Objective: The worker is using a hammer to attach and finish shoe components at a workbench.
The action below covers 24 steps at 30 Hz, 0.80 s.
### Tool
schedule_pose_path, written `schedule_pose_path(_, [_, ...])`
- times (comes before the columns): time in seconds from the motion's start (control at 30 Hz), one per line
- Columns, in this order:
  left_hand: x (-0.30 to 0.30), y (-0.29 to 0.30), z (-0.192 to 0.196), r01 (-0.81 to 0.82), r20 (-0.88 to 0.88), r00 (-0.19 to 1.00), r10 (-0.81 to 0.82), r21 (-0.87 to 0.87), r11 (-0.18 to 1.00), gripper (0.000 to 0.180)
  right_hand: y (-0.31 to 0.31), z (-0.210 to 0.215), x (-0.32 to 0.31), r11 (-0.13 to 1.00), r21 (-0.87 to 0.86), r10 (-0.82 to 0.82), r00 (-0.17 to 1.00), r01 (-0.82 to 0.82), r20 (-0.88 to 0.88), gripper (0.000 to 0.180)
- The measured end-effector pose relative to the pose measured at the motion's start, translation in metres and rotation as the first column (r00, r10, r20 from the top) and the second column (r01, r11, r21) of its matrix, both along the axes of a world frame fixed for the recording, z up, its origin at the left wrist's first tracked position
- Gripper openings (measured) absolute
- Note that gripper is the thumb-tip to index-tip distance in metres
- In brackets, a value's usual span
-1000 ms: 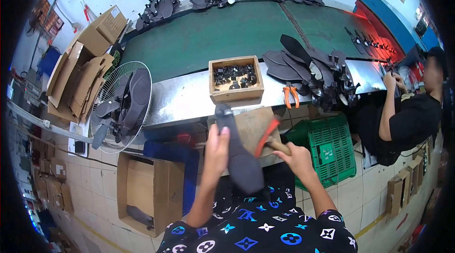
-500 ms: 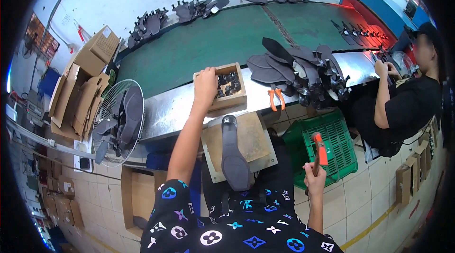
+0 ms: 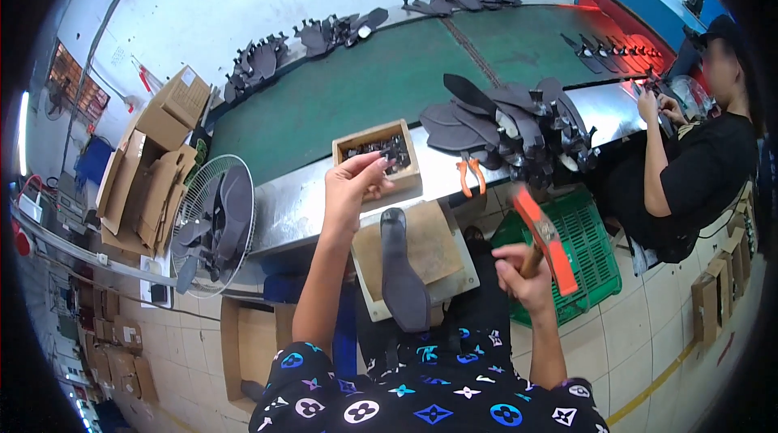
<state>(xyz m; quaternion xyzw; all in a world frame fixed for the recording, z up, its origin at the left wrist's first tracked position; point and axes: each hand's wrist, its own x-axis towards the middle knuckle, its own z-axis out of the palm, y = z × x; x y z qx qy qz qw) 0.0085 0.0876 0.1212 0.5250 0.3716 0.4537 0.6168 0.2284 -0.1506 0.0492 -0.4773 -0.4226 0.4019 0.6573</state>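
My left hand (image 3: pixel 350 188) has its thumb and fingertips pinched together in front of a wooden box (image 3: pixel 411 159) of small dark pieces (image 3: pixel 374 149); whatever the fingers hold is too small to make out. A hammer with an orange head (image 3: pixel 545 242) is gripped by its handle in my right hand (image 3: pixel 528 277), raised to the right of my lap. Between the hands, a dark grey shoe sole (image 3: pixel 403 275) with a black heel end (image 3: pixel 393 218) lies lengthwise on a square board (image 3: pixel 442 250) over my lap. Neither hand touches the sole.
Orange-handled pliers (image 3: pixel 472 175) lie on the metal bench edge beside a heap of heeled soles (image 3: pixel 478 129). A green crate (image 3: pixel 596 259) stands at right, near a co-worker (image 3: pixel 689 165). Left are a white wire basket (image 3: pixel 212 226) of soles and cardboard boxes (image 3: pixel 174 109). Behind runs a green conveyor belt (image 3: pixel 340 100).
My left hand has come out of the wooden box toward me, fingers now pinched. My right hand has raised the hammer, and its head has turned. The sole stays on the board.
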Motion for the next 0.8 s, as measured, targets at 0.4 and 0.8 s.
schedule_pose_path(0.4, [-0.024, -0.148, 0.017, 0.288, 0.539, 0.840, -0.061, -0.348, 0.892, 0.021, 0.076, 0.085, -0.079, 0.929, 0.275, 0.215, 0.966, -0.247, 0.143, 0.024])
schedule_pose_path(0.8, [-0.045, -0.073, -0.093, -0.047, -0.455, 0.778, 0.433, 0.646, 0.762, 0.048, 0.093, 0.043, -0.084, 0.977, 0.045, 0.212, 0.967, -0.208, -0.139, 0.011])
